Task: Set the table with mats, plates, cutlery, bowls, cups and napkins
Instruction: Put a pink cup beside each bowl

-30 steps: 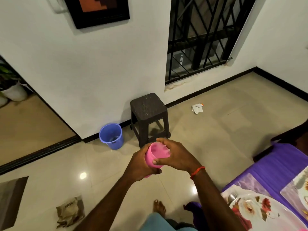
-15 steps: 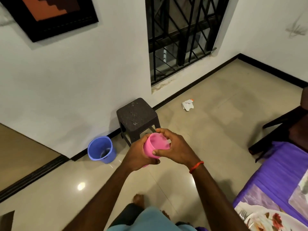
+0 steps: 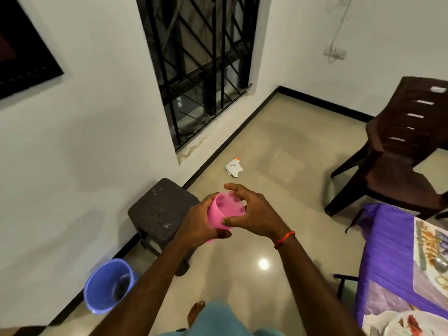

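A pink plastic cup (image 3: 219, 214) is held in front of me, above the floor, its mouth tilted up and away. My left hand (image 3: 197, 225) grips its side from the left. My right hand (image 3: 252, 213) curls over the rim, thumb on the near side and fingers arched over the opening. At the right edge stands the table with a purple cloth (image 3: 385, 241), a patterned mat (image 3: 429, 258) with a spoon (image 3: 440, 264) on it, and part of a floral plate (image 3: 397, 323).
A dark plastic stool (image 3: 160, 212) stands against the wall below my hands, with a blue bucket (image 3: 108, 286) to its left. A brown chair (image 3: 402, 151) is by the table at right. Crumpled paper (image 3: 234, 167) lies on the floor near the barred window (image 3: 201, 69).
The view has swung to the right, bringing the chair and more of the table into sight. Both hands still hold the pink cup; my right fingers have lifted and arched over the rim.
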